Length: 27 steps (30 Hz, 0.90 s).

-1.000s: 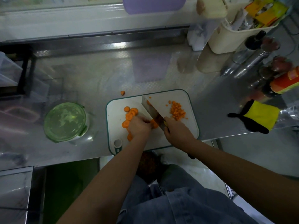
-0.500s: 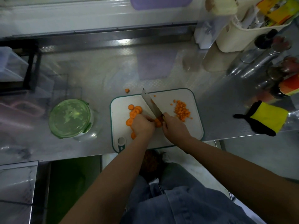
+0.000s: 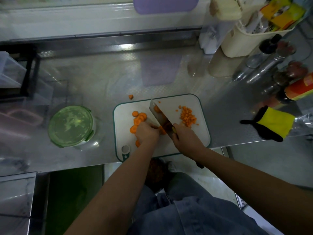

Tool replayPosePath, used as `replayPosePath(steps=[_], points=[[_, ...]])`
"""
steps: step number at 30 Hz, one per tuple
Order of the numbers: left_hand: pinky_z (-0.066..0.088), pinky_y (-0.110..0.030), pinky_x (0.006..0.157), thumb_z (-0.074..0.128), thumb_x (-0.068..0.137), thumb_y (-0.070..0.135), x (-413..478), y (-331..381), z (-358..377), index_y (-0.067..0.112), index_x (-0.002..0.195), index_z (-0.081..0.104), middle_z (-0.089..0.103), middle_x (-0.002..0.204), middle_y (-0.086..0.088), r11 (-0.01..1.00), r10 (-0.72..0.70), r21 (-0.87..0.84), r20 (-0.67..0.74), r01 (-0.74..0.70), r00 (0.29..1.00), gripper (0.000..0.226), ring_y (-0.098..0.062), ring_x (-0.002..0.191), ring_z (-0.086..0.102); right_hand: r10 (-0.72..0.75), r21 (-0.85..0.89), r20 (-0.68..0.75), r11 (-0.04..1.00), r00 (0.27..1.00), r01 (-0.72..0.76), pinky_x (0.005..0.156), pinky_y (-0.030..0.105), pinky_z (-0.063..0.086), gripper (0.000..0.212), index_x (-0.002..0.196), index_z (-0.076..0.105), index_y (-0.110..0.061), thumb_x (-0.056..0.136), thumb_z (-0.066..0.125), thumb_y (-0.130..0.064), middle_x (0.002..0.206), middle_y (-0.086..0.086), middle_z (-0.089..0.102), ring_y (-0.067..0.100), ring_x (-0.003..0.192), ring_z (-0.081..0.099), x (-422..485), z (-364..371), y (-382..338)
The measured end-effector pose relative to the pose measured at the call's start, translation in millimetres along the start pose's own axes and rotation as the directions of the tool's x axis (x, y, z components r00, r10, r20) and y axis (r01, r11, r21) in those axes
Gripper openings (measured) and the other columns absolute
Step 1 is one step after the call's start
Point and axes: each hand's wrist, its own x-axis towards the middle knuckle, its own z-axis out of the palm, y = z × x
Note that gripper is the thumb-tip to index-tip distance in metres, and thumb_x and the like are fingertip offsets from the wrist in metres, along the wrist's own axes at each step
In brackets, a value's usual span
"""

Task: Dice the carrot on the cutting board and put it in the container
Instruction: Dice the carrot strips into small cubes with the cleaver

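Counter [image 3: 105, 73]: steel, reflective, running the full width. Its back edge meets a raised ledge. Its front edge runs just past the board's near side. Bare stretches lie behind the board, between board and container, and between board and mitt.

Board [image 3: 123, 126]: white with a green rim, at centre front, its near edge at the counter's front edge.

Container [image 3: 71, 126]: round with a green lid on, left of the board and apart from it.

Bin [image 3: 245, 43]: cream, at back right, stuffed with packets. Bottles [image 3: 264, 65] lie beside it.

Mitt [image 3: 272, 123]: yellow and black, near the front edge at right.

Knife [image 3: 158, 114]: broad blade angled across the board's middle, edge down among carrot.

Right hand [image 3: 185, 137]: wrapped round the knife handle.

Left hand [image 3: 147, 133]: fingers curled down over slices, just beside the blade.

Slices [image 3: 139, 117]: overlapping orange rounds on the board's left half.

Dice [image 3: 187, 117]: small heap on the board's right half.

Piece [image 3: 131, 96]: a lone carrot bit on the counter, just behind the board's far left corner.
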Motion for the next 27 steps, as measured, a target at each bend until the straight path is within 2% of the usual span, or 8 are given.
replayPosePath(steps=[3, 5, 8, 11, 17, 22, 27], points=[[0.04, -0.024, 0.051, 0.079, 0.072, 0.035, 1, -1, 0, 0.013, 0.072, 0.074, 0.068, 0.069, -0.004, 1.0, 0.001, 0.004, 0.001, -0.001, 1.0, 0.023, -0.019, 0.065, 0.06, 0.005, -0.011, 0.006, 1.0, 1.0, -0.005, 0.068, 0.047, 0.048, 0.017, 0.106, 0.05, -0.007, 0.093, 0.044, -0.015, 0.09, 0.015, 0.059, 0.033, 0.082, 0.056, -2, 0, -1], [0.04, -0.024, 0.051, 0.078, 0.073, 0.033, 1, 0, 0, 0.013, 0.071, 0.075, 0.069, 0.07, -0.005, 1.0, 0.009, 0.005, 0.008, -0.009, 1.0, 0.02, -0.019, 0.065, 0.061, 0.016, -0.009, 0.005, 1.0, 1.0, -0.016, 0.065, 0.043, 0.046, 0.016, 0.106, 0.049, -0.006, 0.094, 0.043, -0.014, 0.089, 0.015, 0.059, 0.031, 0.079, 0.056, -1, 3, -3], [0.041, -0.024, 0.051, 0.077, 0.075, 0.03, 2, -2, 0, 0.013, 0.073, 0.075, 0.071, 0.073, -0.006, 1.0, 0.019, -0.001, 0.011, -0.019, 1.0, 0.017, -0.019, 0.067, 0.063, 0.024, -0.029, 0.004, 0.999, 1.0, -0.024, 0.059, 0.035, 0.036, 0.013, 0.103, 0.048, -0.004, 0.094, 0.043, -0.013, 0.088, 0.016, 0.059, 0.032, 0.078, 0.056, 1, 9, -6], [0.042, -0.023, 0.053, 0.076, 0.075, 0.03, 3, -3, -1, 0.013, 0.075, 0.076, 0.07, 0.073, -0.006, 1.0, 0.026, 0.013, 0.008, -0.026, 1.0, 0.017, -0.019, 0.068, 0.063, 0.038, -0.021, -0.027, 0.999, 0.999, -0.038, 0.058, 0.033, 0.033, 0.015, 0.105, 0.049, -0.004, 0.095, 0.043, -0.013, 0.087, 0.017, 0.06, 0.033, 0.078, 0.057, 3, 14, -5], [0.05, -0.027, 0.06, 0.075, 0.078, 0.028, 5, -6, 0, 0.014, 0.077, 0.075, 0.07, 0.076, -0.006, 0.999, 0.034, -0.007, 0.018, -0.033, 0.999, 0.014, -0.021, 0.073, 0.065, 0.023, 0.087, -0.087, 0.996, 0.996, -0.015, 0.057, 0.038, 0.04, 0.018, 0.108, 0.052, -0.001, 0.094, 0.046, -0.012, 0.079, 0.017, 0.06, 0.033, 0.071, 0.056, 3, 9, -6], [0.048, -0.028, 0.059, 0.075, 0.078, 0.028, 8, -8, 1, 0.012, 0.078, 0.074, 0.07, 0.077, -0.006, 1.0, 0.009, -0.016, 0.011, -0.009, 1.0, 0.016, -0.022, 0.072, 0.064, -0.035, 0.035, -0.039, 0.999, 0.999, 0.036, 0.06, 0.041, 0.042, 0.011, 0.1, 0.05, -0.006, 0.093, 0.046, -0.013, 0.081, 0.015, 0.058, 0.031, 0.072, 0.054, -5, 1, -4], [0.048, -0.027, 0.059, 0.074, 0.08, 0.026, 9, -7, 2, 0.015, 0.081, 0.076, 0.071, 0.079, -0.006, 1.0, 0.008, -0.011, 0.01, -0.008, 1.0, 0.012, -0.021, 0.073, 0.063, -0.032, -0.006, -0.008, 0.999, 0.999, 0.032, 0.06, 0.043, 0.044, 0.014, 0.103, 0.05, -0.004, 0.093, 0.046, -0.013, 0.082, 0.017, 0.058, 0.033, 0.072, 0.055, -9, 0, -4]])
